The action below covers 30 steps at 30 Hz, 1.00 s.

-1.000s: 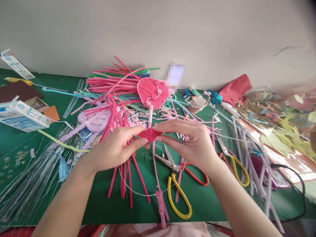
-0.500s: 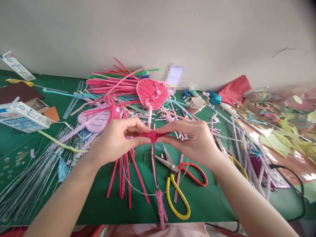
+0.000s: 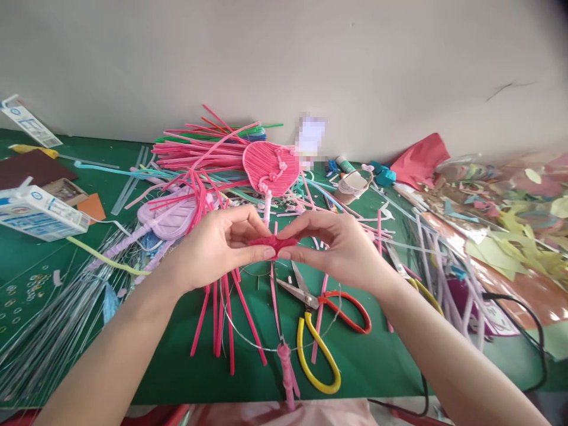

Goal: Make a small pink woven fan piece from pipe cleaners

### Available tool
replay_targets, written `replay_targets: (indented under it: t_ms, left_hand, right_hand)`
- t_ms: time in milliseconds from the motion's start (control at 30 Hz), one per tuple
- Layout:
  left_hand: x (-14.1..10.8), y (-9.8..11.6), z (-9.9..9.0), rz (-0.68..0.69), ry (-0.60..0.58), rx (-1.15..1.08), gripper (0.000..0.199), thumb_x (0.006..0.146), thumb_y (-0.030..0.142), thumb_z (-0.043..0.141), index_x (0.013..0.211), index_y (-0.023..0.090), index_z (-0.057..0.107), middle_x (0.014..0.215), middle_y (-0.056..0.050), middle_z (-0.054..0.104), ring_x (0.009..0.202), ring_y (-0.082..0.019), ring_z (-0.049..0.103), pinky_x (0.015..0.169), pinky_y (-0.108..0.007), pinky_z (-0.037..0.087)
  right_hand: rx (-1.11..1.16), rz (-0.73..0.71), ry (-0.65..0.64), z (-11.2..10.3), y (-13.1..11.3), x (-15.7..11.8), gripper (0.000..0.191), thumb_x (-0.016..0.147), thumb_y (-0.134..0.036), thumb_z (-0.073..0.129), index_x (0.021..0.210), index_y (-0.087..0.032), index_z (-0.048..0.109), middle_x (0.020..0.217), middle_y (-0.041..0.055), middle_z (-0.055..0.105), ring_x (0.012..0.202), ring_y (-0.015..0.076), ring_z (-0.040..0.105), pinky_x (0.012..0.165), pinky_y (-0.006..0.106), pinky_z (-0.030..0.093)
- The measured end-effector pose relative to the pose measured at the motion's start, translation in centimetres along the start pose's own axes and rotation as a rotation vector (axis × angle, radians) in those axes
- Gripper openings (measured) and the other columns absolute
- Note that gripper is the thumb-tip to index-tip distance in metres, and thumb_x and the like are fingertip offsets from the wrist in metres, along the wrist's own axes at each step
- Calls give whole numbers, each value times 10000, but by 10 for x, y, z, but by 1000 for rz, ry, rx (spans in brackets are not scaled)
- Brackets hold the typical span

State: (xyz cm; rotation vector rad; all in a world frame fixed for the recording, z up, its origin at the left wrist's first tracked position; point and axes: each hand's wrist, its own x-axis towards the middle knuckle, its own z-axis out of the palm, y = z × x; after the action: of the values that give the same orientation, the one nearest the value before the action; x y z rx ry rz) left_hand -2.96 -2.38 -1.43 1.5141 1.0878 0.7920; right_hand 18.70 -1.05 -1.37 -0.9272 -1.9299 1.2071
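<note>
My left hand [image 3: 217,248] and my right hand [image 3: 335,245] pinch a small dark pink woven piece [image 3: 271,243] between thumbs and forefingers, held above the green mat [image 3: 177,367]. A thin pink stem [image 3: 276,296] hangs down from the piece to a pink wrapped end [image 3: 287,370] near the table's front edge. Loose pink straws [image 3: 222,313] lie under my left hand. Scissors with a red and a yellow handle [image 3: 322,331] rest below my right hand.
A pink heart-shaped fan [image 3: 271,168] and a lilac one [image 3: 171,216] lie behind a heap of coloured straws [image 3: 199,151]. A white carton [image 3: 39,213] is at left, clear strips [image 3: 48,331] at lower left, paper scraps [image 3: 510,219] and a black cable [image 3: 539,331] at right.
Both hands have shifted slightly left and up, and the fingertips have drawn closer together on the woven piece, which now looks narrower and flatter.
</note>
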Motion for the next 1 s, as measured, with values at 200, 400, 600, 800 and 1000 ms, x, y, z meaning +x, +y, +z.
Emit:
replay_targets:
  t_ms: [200,400,600,800,1000]
  left_hand:
    - [0,2,1,-48,-32,33,341,762,292,812,971,233,549,792,20,762,800,-188,740,693,-274,548]
    - [-2,3,4,5,-39,195,273,844,312,726,1034,248,540,891,-6,761,845,-210,730,706,-308,500]
    - [-1,5,0,-24,-69,182,374,813,358,760,1070,255,508,822,10,738,795,-204,703,656,-297,472]
    - [3,11,-1,-48,-113,85,389,757,281,786,1051,219,540,802,9,728,803,-200,712,705,-306,504]
    - [5,11,-2,-98,-135,59,389,739,285,792,1040,216,554,812,-6,747,811,-222,723,699,-324,521]
  right_hand:
    - [-33,24,-47,3,0,0,177,798,-206,765,956,-182,688,934,13,738,860,145,703,813,291,574]
    - [27,64,-49,3,3,0,218,777,-213,779,966,-182,675,937,21,735,867,160,705,817,315,580]
    - [116,68,-58,3,1,1,195,796,-245,771,955,-167,688,949,34,734,877,157,707,828,310,578]
    - [129,58,-66,3,-1,4,211,791,-252,780,961,-165,691,944,25,736,855,148,702,820,307,575]
    - [173,39,-95,1,3,3,232,789,-295,793,957,-173,691,960,31,733,878,158,702,822,307,569]
